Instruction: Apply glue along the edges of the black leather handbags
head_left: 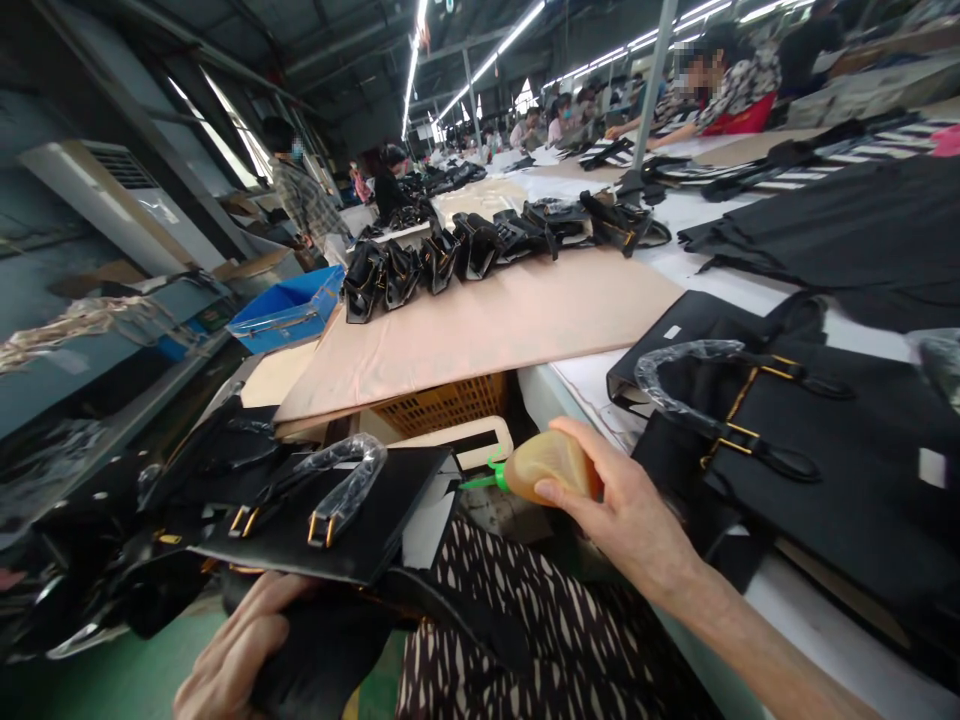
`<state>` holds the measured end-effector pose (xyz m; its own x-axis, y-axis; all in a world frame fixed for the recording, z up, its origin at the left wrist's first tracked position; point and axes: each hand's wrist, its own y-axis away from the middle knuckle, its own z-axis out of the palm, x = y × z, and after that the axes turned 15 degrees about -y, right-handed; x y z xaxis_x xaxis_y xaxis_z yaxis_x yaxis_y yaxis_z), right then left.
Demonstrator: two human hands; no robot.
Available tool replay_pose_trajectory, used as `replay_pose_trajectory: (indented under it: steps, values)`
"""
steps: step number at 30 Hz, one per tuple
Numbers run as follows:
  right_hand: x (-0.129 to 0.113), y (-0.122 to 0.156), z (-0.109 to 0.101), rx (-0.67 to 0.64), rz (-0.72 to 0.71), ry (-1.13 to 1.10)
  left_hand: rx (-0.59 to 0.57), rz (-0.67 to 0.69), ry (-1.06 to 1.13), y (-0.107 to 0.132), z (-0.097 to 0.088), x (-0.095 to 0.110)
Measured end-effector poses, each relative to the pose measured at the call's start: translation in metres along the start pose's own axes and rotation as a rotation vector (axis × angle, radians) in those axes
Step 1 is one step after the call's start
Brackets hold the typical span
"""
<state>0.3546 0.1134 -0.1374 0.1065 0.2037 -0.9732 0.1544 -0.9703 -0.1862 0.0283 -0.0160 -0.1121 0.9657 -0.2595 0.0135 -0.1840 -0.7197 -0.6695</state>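
Observation:
In my right hand (pixel 607 500) is a squeeze bottle (pixel 549 468) of amber liquid, gripped between thumb and fingers. Its thin green nozzle points left and reaches the side edge of a black handbag panel (pixel 330 520). That panel carries a handle (pixel 360 485) wrapped in clear plastic, with gold buckles. My left hand (pixel 244 640) is closed around the soft black part of the same handbag from below, its fingertips hidden under the panel. A whitish flap (pixel 429 515) shows at the bag's side. The bag lies over my patterned clothing (pixel 540 620).
Black bags (pixel 810 420) with plastic-wrapped handles lie on the table to my right. A pinkish board (pixel 510 310) spans ahead, with a row of black bag pieces (pixel 476 245) along its far edge. A blue bin (pixel 289 310) and a yellow crate (pixel 442 405) stand near. Several people work beyond.

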Motion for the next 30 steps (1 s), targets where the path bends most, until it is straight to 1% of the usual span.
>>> replay_pose_trajectory:
  steps: [2, 5, 7, 11, 17, 20, 23, 27, 30]
  values:
    - [0.000, 0.002, 0.000, -0.005, 0.009, 0.006, -0.014, 0.070, -0.044, -0.003, -0.003, 0.006]
    - [0.000, 0.005, 0.001, -0.020, 0.027, 0.015, 0.002, 0.191, -0.127, -0.005, -0.004, 0.011]
    - [0.001, 0.008, 0.002, -0.025, 0.038, 0.022, -0.004, 0.216, -0.156, -0.003, -0.004, 0.013]
    - [0.001, 0.012, 0.002, -0.025, 0.047, 0.036, -0.019, 0.193, -0.154, 0.004, -0.003, 0.013]
    - [-0.001, 0.019, 0.001, -0.030, 0.060, 0.044, 0.058, 0.147, -0.116, 0.021, 0.000, 0.007]
    - [-0.003, 0.022, 0.000, -0.037, 0.065, 0.043, 0.045, 0.098, -0.112, 0.030, 0.000, 0.006]
    - [-0.005, 0.024, 0.001, -0.036, 0.061, 0.048, 0.044, 0.067, -0.121, 0.031, -0.001, 0.008]
    - [-0.010, 0.027, 0.001, -0.036, 0.037, 0.079, 0.062, 0.051, -0.113, 0.027, -0.004, 0.014]
    - [-0.011, 0.028, -0.001, -0.030, 0.014, 0.114, 0.070, 0.033, -0.099, 0.028, -0.004, 0.014]
